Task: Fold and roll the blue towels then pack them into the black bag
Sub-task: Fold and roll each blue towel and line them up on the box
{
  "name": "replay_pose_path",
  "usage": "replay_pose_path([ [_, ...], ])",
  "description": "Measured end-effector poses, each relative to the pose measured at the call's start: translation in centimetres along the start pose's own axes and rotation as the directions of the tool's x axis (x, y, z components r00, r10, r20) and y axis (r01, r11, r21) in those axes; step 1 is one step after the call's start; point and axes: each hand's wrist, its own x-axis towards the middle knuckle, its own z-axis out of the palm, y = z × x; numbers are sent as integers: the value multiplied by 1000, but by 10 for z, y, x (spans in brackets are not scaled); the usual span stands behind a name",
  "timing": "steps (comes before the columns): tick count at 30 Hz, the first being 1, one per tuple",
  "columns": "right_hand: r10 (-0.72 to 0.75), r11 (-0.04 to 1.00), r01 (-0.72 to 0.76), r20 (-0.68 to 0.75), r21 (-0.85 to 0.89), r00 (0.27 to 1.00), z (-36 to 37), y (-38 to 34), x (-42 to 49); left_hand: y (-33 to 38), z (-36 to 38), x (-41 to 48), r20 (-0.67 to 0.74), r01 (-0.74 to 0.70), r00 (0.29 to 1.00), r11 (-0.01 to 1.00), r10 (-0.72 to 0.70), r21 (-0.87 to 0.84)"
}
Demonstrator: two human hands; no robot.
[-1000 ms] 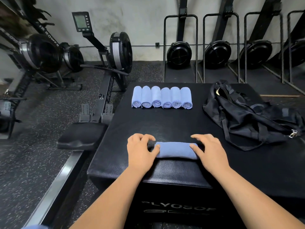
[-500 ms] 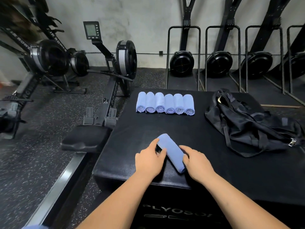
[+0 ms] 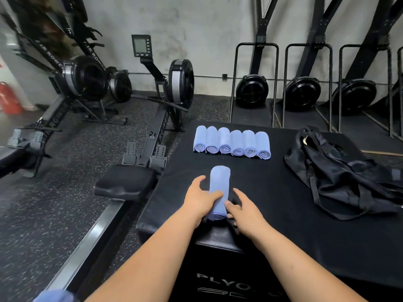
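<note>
A rolled blue towel (image 3: 219,184) lies lengthwise, pointing away from me, near the front of the black padded box (image 3: 272,192). My left hand (image 3: 199,200) grips its left side, thumb laid over the roll. My right hand (image 3: 243,209) holds its near right end, thumb against the cloth. Several more rolled blue towels (image 3: 232,142) lie side by side in a row at the back of the box. The black bag (image 3: 340,173) lies slumped on the box's right side, straps spilling forward.
A rowing machine (image 3: 161,101) stands just left of the box, its seat (image 3: 125,182) near the box's left edge. More rowers (image 3: 82,79) fill the left floor. Upright black machines (image 3: 303,92) line the back wall. A red object (image 3: 8,99) stands far left.
The towel roll has turned from lying crosswise to pointing away from me, both hands turning with it. My view has shifted, so the box now sits further right.
</note>
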Motion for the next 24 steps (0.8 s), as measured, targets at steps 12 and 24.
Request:
replay_pose_path([
  [12, -88, 906, 60, 48, 420, 995, 19, -64, 42, 23, -39, 49, -109, -143, 986, 979, 128, -147],
  [24, -129, 961, 164, -161, 223, 978, 24, -100, 186, -47, -74, 112, -11, -277, 897, 581, 441, 765],
])
